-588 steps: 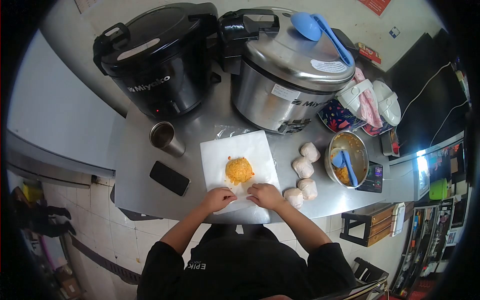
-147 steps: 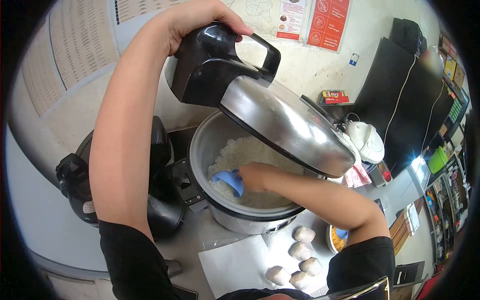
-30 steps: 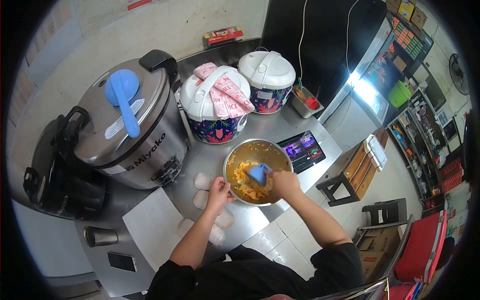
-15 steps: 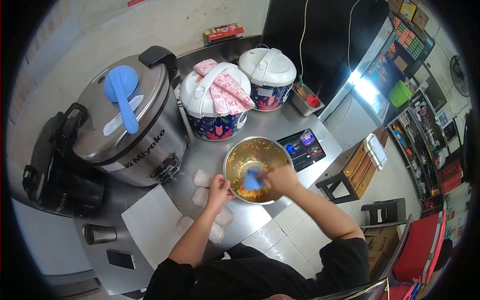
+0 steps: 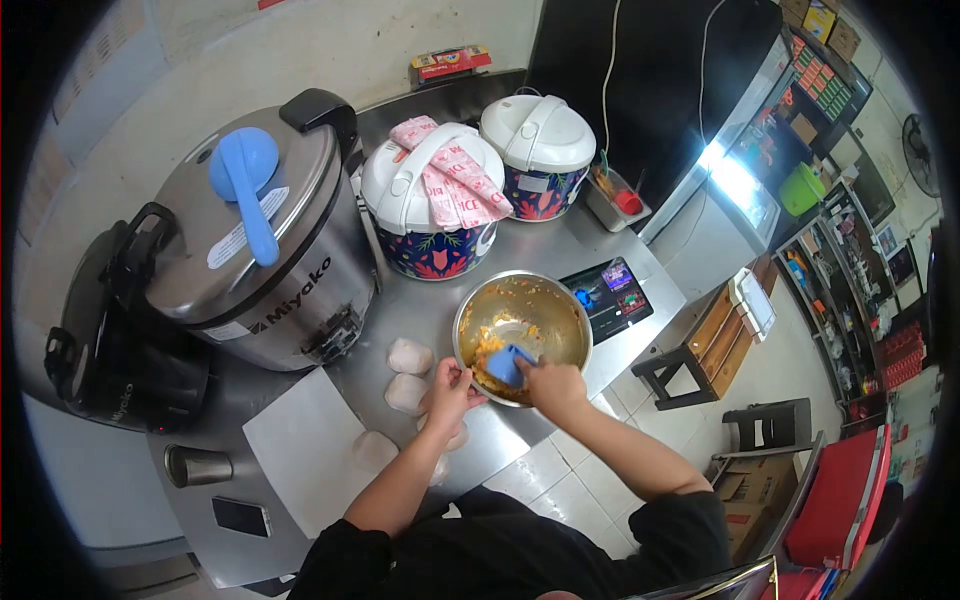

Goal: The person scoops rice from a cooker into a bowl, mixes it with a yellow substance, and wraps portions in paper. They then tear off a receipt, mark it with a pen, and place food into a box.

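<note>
The metal bowl point(image 5: 562, 310) stands near the front edge of the tabletop point(image 5: 540, 246), with orange rice point(image 5: 484, 372) gathered at its left-front side and bits stuck to its wall. The right hand point(image 5: 556, 390) is closed around the handle of the blue scoop point(image 5: 508, 366), whose head is in the bowl, against the rice, just left of that hand. The left hand point(image 5: 450, 393) grips the bowl's left rim with its fingers. Pale wrapped bundles point(image 5: 409, 356) lie around the left hand. Toward the tabletop's right edge, a small metal tray point(image 5: 608, 211) holds a red item; the closed steel cooker point(image 5: 290, 290) hides its contents.
</note>
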`<act>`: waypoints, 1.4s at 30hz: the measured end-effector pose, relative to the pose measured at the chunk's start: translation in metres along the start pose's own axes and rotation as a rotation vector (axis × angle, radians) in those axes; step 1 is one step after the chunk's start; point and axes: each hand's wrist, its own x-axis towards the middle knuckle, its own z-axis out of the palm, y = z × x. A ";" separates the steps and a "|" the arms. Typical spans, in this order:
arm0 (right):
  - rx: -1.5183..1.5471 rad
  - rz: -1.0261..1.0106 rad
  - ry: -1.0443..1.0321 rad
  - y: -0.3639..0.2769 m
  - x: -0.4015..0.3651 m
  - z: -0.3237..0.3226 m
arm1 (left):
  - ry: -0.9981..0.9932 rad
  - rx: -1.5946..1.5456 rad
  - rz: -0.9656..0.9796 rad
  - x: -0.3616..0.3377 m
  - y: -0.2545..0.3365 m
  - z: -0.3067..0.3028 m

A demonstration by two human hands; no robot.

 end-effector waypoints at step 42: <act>-0.140 0.092 -0.053 0.044 0.019 0.012 | 0.003 0.047 0.069 0.002 -0.003 -0.003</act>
